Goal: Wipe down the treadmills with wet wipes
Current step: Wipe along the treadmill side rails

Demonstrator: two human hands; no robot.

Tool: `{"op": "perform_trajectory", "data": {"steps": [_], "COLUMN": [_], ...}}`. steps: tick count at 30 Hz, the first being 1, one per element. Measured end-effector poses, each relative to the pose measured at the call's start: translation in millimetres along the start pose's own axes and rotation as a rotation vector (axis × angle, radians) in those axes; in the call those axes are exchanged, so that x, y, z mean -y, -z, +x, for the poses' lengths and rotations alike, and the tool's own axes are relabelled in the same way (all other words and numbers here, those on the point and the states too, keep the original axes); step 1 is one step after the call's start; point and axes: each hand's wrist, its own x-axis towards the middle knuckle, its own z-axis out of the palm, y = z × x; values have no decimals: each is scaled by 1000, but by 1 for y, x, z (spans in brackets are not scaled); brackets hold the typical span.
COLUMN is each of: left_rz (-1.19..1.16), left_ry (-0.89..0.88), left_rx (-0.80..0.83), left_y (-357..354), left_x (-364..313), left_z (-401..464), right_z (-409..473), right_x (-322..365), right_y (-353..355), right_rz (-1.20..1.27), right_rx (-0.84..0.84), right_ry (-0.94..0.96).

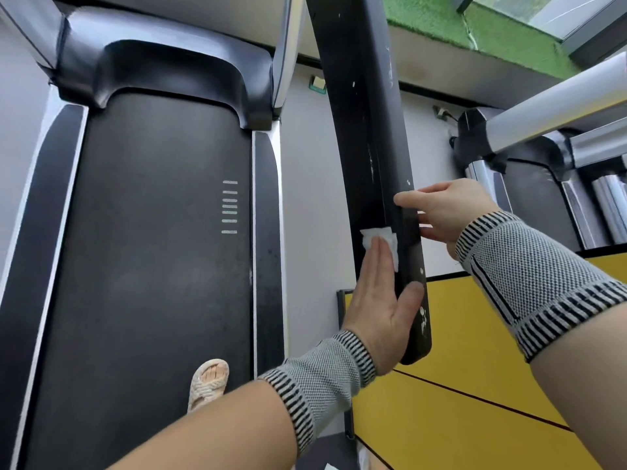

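Observation:
A long black treadmill handrail [363, 96] runs from the top centre down to the middle of the view. My left hand [376, 293] lies flat against its left side with straight fingers, pressing a white wet wipe [380, 240] onto it, thumb on the rail's front face. My right hand [444, 208] grips the same handrail from the right, just above the wipe, thumb across the front and fingers curled behind. Both wrists wear knitted grey bands with striped edges.
The treadmill's black belt [152, 232] with its motor cover [169, 72] fills the left; my sandalled foot [208, 381] stands on it. A second treadmill with silver rails [556, 106] is at the right. Yellow floor [475, 385] lies below, green turf [475, 28] at the top right.

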Motion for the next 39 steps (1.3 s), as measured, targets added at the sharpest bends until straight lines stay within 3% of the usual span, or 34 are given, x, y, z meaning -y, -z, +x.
{"op": "perform_trajectory", "data": {"steps": [5, 13, 17, 22, 27, 33, 39], "left_rz": [-49, -275, -212, -253, -321, -285, -277], "left_ry": [32, 27, -3, -2, 119, -4, -8], "left_rx": [-92, -83, -136, -123, -158, -107, -124], "left_y": [29, 22, 44, 25, 53, 28, 50], "left_x": [-4, 10, 11, 25, 24, 22, -2], "left_z": [63, 55, 95, 79, 131, 71, 104], "right_z": [1, 16, 25, 23, 21, 26, 27], "right_x": [10, 22, 28, 32, 33, 29, 30], "right_y": [-2, -3, -5, -4, -7, -6, -5], "right_rz": [78, -84, -111, -99, -122, -127, -121], "right_rx": [-8, -57, -59, -51, -74, -46, -44], "right_ry": [-2, 119, 161, 153, 179, 166, 147]}}
